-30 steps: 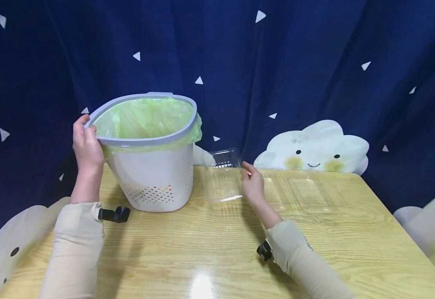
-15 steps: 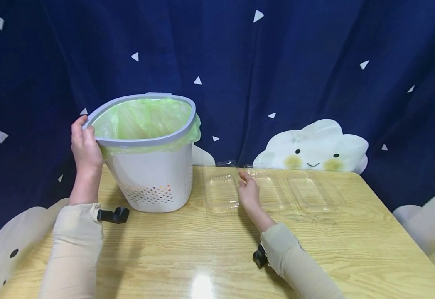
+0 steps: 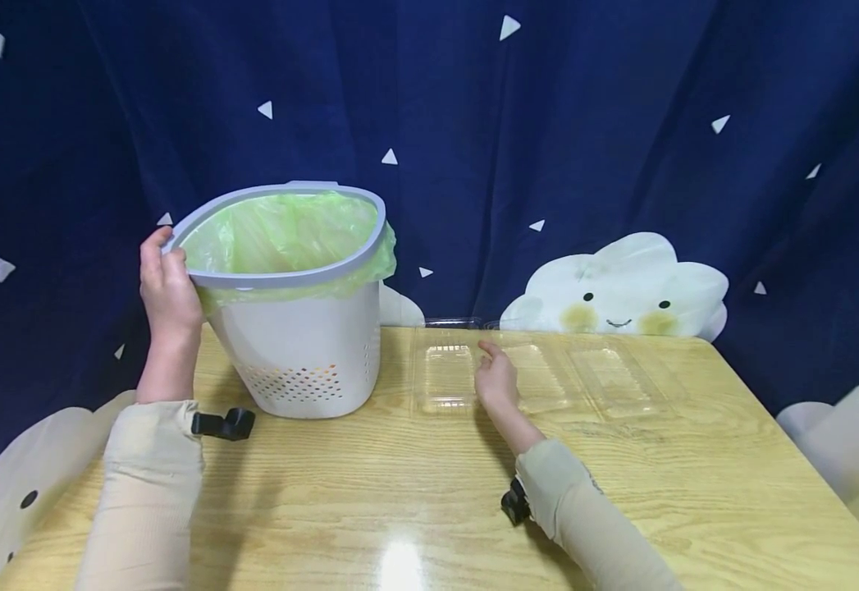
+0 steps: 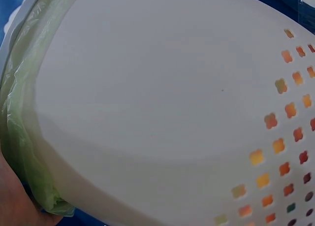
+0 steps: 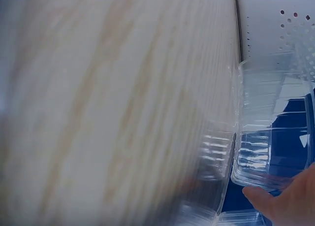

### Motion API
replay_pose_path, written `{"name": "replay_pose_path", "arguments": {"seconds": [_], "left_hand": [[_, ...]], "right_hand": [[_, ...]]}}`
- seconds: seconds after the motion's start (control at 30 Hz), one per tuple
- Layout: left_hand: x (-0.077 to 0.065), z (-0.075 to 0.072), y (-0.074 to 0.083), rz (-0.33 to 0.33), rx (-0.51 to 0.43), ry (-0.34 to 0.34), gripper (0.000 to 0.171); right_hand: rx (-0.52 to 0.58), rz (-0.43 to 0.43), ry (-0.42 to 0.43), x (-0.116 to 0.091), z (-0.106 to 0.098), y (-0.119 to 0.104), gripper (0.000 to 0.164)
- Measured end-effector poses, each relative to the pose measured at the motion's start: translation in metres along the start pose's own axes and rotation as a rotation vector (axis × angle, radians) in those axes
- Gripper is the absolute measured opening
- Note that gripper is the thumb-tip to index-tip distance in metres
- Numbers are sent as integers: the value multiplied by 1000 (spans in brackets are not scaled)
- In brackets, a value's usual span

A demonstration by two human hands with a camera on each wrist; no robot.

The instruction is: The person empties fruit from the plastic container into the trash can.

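Observation:
My left hand point(image 3: 171, 291) grips the grey rim of a white waste bin point(image 3: 299, 349) from its left side. A light-green bin liner point(image 3: 281, 234) lines the bin and folds out over the rim. In the left wrist view, part of this hand shows beside the liner at lower left. A clear plastic food container point(image 3: 447, 377) rests on the table just right of the bin. My right hand point(image 3: 497, 379) is at the container's right edge, index finger extended. In the right wrist view, the thumb point(image 5: 258, 197) lies right by the container's rim.
Two more clear containers lie in the row to the right, a middle one point(image 3: 540, 379) and a right-hand one point(image 3: 616, 379). They stand near the back edge of the wooden table point(image 3: 370, 509). Behind hangs a dark-blue curtain point(image 3: 444, 98) with white triangles.
My right hand has lowered the clear container from a raised, tilted position onto the table, then shifted slightly right along with it. The left hand and the bin have stayed in place.

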State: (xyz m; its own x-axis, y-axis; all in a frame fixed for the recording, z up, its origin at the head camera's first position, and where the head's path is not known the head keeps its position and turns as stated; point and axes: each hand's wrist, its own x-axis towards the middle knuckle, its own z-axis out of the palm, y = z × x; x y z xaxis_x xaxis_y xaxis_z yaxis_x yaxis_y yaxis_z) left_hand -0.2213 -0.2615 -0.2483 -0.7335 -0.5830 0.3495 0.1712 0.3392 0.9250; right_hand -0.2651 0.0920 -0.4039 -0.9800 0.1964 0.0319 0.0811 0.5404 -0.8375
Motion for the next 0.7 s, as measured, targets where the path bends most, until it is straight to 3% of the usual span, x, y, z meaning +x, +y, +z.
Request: {"name": "replay_pose_path", "arguments": {"seconds": [0.23, 0.43, 0.57, 0.7], "left_hand": [[2, 1, -1, -20, 14, 19, 45], [4, -1, 2, -12, 88, 27, 46], [5, -3, 3, 66, 207, 81, 45], [1, -4, 4, 178, 266, 116, 42]], "right_hand": [[-63, 22, 2, 0, -2, -1, 39], [-24, -48, -2, 1, -4, -2, 42], [-28, -130, 18, 2, -9, -6, 45], [-26, -189, 26, 1, -19, -9, 44]]}}
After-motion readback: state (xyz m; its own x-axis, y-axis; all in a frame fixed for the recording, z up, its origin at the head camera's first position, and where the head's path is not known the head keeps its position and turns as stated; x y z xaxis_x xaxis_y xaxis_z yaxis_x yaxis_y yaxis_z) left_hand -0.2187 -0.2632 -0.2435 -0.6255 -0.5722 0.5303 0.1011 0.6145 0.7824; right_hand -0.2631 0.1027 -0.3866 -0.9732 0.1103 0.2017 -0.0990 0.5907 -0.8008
